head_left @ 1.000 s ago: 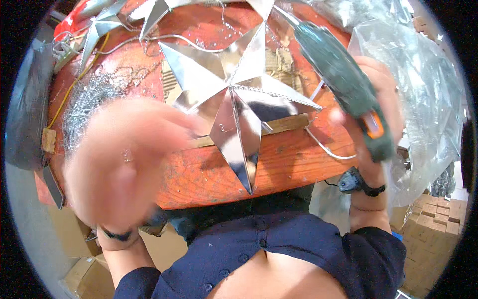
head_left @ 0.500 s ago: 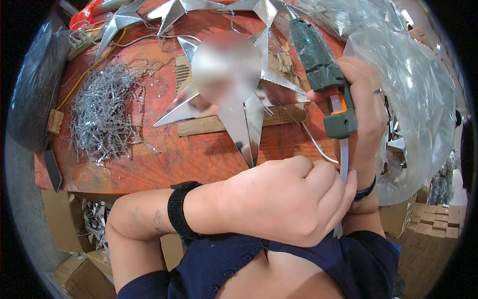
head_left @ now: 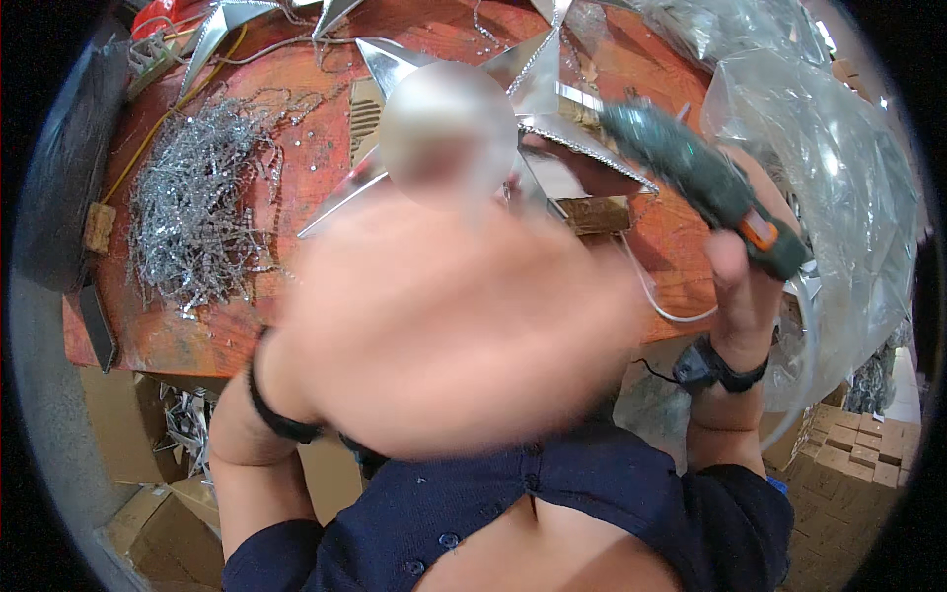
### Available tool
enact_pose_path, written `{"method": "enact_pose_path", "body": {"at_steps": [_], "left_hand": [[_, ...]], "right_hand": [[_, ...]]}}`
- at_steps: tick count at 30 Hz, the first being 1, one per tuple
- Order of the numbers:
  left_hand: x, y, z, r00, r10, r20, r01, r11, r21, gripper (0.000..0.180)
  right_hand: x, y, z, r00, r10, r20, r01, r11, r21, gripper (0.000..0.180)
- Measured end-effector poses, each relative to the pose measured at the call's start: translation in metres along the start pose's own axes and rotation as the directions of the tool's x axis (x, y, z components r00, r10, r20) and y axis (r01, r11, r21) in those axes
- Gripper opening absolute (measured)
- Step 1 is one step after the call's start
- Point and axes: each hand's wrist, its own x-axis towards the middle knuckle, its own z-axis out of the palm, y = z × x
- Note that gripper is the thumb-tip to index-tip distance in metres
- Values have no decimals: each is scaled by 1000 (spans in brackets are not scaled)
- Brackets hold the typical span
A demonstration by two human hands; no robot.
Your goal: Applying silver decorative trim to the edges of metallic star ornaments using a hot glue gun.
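Right hand (head_left: 742,291) wrapped round glue gun (head_left: 681,163); left hand (head_left: 464,316) blurred over tabletop (head_left: 197,350) front edge, grip unclear; star (head_left: 533,84) seemingly only part-beaded.

A mirror-bright silver star (head_left: 493,104), its right and far-right arms bearing beaded trim (head_left: 592,150) and its near arms largely hidden, lies in the far middle, while to its right a dark green glue gun (head_left: 691,178) slants, nozzle far-left.

The blurred left hand (head_left: 464,326) apparently hides the bottom of the star (head_left: 535,94).
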Motion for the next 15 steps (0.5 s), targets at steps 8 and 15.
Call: {"method": "enact_pose_path", "body": {"at_steps": [8,15], "left_hand": [[-38,-85,-39,574,-805,-148,417,443,-794,19],[-36,-80,-31,466,-881,-75,563,361,-744,21]], "right_hand": [[-21,16,1,975,120,185,-138,987,88,69],[-22,44,-7,938,8,347,-7,1000,-6,41]]}}
